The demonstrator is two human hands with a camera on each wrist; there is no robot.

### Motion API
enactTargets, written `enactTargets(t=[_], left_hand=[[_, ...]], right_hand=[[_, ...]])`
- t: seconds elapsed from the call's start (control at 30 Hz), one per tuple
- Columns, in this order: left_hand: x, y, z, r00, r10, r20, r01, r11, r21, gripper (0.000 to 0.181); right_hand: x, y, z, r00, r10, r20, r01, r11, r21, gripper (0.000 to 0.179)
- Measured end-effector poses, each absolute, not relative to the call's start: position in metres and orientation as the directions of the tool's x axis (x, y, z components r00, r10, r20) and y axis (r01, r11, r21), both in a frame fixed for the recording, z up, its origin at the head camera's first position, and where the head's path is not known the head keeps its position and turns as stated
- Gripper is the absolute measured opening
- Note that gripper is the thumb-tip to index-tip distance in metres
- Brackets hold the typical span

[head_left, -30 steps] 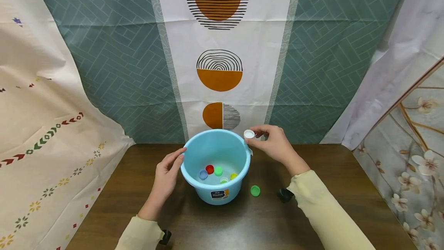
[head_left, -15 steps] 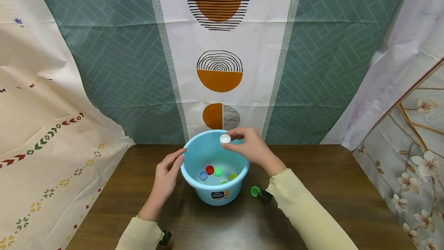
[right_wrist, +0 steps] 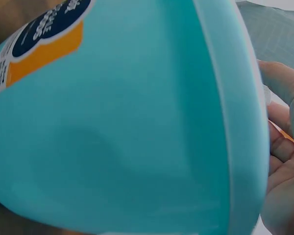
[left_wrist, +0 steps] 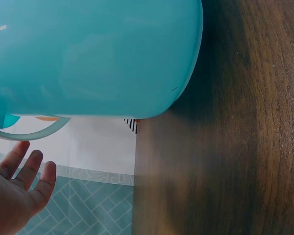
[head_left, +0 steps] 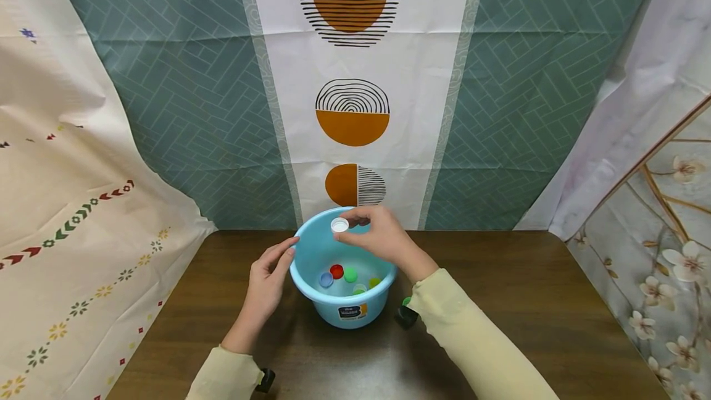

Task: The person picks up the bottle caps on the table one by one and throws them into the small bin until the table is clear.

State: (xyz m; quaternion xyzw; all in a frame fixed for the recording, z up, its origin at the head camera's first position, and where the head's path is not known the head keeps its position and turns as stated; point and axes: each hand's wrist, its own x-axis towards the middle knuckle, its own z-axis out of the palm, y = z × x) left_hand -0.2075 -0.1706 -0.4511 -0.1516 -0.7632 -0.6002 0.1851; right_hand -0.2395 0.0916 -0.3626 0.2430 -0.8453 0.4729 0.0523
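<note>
A white bottle cap (head_left: 340, 225) is pinched between the thumb and fingers of my right hand (head_left: 378, 236), over the light blue bucket (head_left: 351, 297). In the right wrist view the bucket wall hides part of that hand (right_wrist: 285, 142), and only a sliver of the cap shows. My left hand (head_left: 268, 279) has its fingertips at the bucket's left rim. The left wrist view has its fingers (left_wrist: 28, 171) loosely extended near the rim. Inside the bucket lie a red cap (head_left: 336, 271), a blue cap (head_left: 326, 279), a green cap (head_left: 350, 275), a yellow cap (head_left: 374, 281) and a pale cap (head_left: 360, 288).
The bucket stands on a dark brown wooden table (head_left: 472, 301). Right of it, a green cap (head_left: 407, 301) on the table is mostly hidden by the right sleeve (head_left: 461, 326) and a black wrist device (head_left: 407, 317). A patterned cloth (head_left: 211, 110) hangs behind.
My right hand has moved left with the white cap, from the bucket's right rim to over its opening. The right forearm now covers most of the green cap on the table.
</note>
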Motion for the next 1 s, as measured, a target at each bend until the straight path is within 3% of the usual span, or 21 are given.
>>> enactTargets(t=[0.5,0.77,1.0], left_hand=[[-0.192,-0.163,-0.425,-0.882,0.031,0.470,0.465,0.223,0.857,0.030],[-0.208,-0.171,-0.450,-0.890,0.015,0.456,0.446,0.238,0.863,0.030],[-0.208,-0.171,-0.450,-0.886,0.011,0.464,0.454,0.226,0.862,0.030]], right_hand=[[-0.237,0.080,-0.364,-0.873,-0.386,0.298,-0.460,0.446,-0.768,0.043],[-0.237,0.080,-0.365,-0.897,-0.363,0.253,-0.412,0.478,-0.776,0.064],[-0.236,0.088,-0.364,-0.901,-0.341,0.268,-0.407,0.448,-0.796,0.055]])
